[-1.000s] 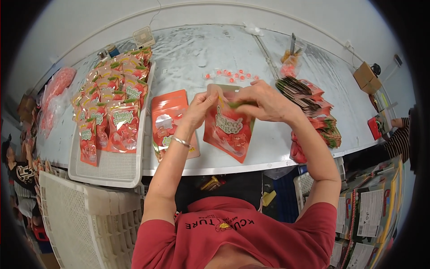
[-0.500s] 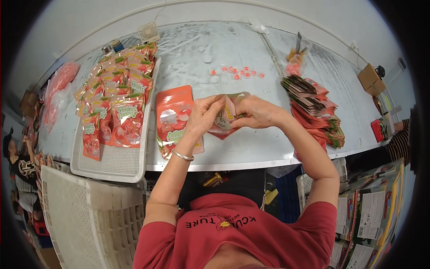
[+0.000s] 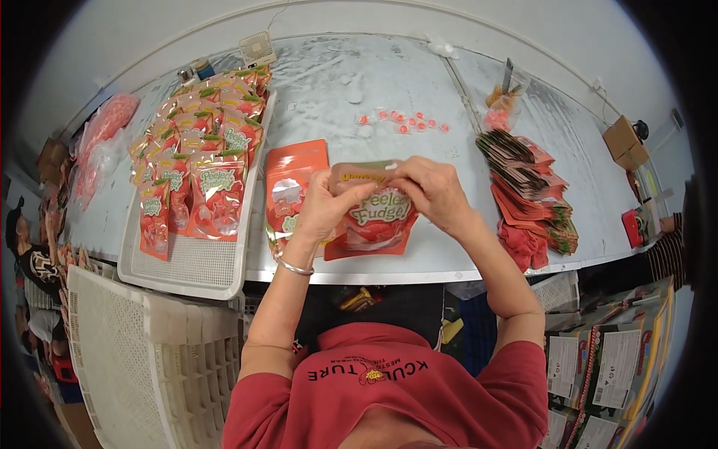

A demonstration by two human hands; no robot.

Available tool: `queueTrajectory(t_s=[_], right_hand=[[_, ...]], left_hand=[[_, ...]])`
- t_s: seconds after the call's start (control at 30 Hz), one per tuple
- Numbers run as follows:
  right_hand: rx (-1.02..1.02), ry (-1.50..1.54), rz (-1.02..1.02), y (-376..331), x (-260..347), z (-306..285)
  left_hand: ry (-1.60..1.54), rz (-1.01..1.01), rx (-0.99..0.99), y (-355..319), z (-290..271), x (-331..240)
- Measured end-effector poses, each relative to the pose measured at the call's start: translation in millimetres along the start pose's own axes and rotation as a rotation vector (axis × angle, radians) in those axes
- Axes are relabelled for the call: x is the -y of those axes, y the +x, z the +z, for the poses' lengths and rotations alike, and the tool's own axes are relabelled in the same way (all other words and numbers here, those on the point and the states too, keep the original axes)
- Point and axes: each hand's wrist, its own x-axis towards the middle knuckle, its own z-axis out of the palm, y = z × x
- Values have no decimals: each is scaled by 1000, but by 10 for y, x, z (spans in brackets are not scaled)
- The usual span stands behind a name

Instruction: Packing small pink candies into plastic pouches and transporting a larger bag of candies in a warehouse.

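Note:
Between both hands, above the table's front part, is a red candy pouch (image 3: 374,224) with its printed front toward me. My left hand (image 3: 327,203) grips its upper left side, thumb lying across the front. At the upper right edge, the fingers of my right hand (image 3: 434,187) pinch the pouch near its top. What is inside the pouch cannot be seen. Flat red pouches (image 3: 294,179) lie on the table just left of my left hand. Beyond my hands lie several small wrapped red candies (image 3: 404,122) in a loose group.
To the left, a white tray (image 3: 187,269) holds many filled pouches (image 3: 217,191). Stacked flat pouches (image 3: 523,183) and a red cloth (image 3: 523,245) lie right. White crates (image 3: 120,359) stand below the table at left, boxes (image 3: 621,367) at right. A small fan (image 3: 257,49) stands at the back.
The pouch has turned from tilted, with its mouth pulled apart, to front-facing and flatter. My right hand has shifted right along its top edge; my left hand has moved slightly down and left.

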Motion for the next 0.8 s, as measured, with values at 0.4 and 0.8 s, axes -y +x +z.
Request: queueTrajectory(t_s=[0.4, 0.8], right_hand=[[157, 155, 87, -314, -141, 101], [279, -38, 66, -209, -89, 113]], left_hand=[[142, -62, 12, -270, -13, 239], [153, 13, -177, -324, 172, 249]])
